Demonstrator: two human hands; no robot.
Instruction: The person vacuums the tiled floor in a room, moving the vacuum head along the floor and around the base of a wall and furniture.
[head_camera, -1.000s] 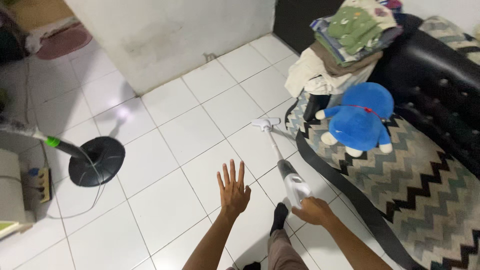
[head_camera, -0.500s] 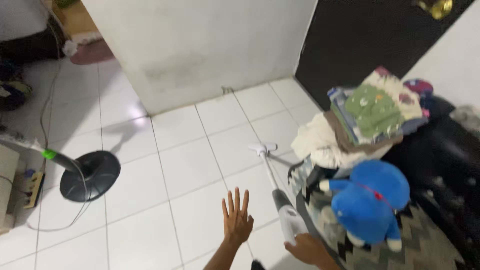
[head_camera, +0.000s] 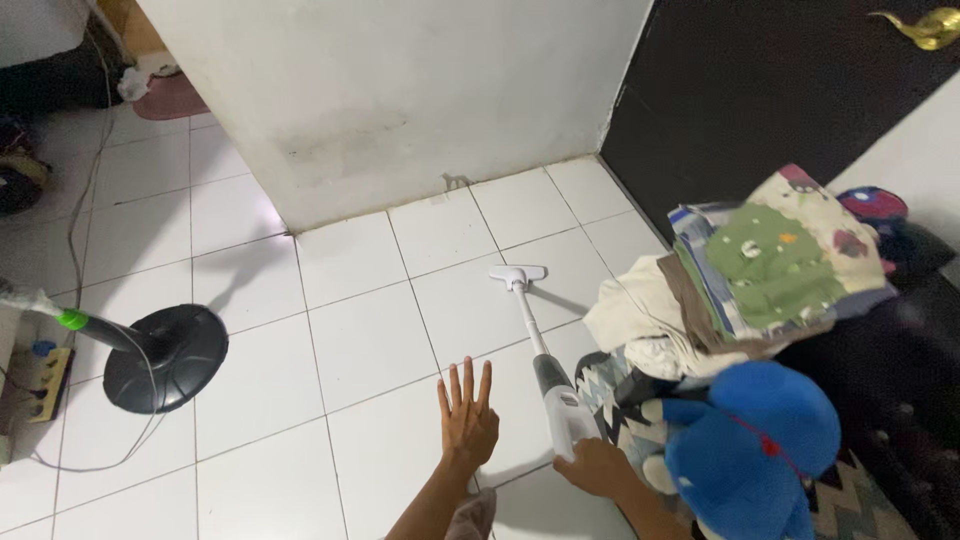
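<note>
Head view: right hand grips the white stick vacuum, its nozzle now farther beyond the fingers, nearer the wall. Left hand hovers, fingers spread wide, holding nothing.

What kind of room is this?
Probably a room in someone's home: a white tiled floor, a pile of folded clothes and a blue plush toy beside it. The right hand holds a white stick vacuum.
</note>
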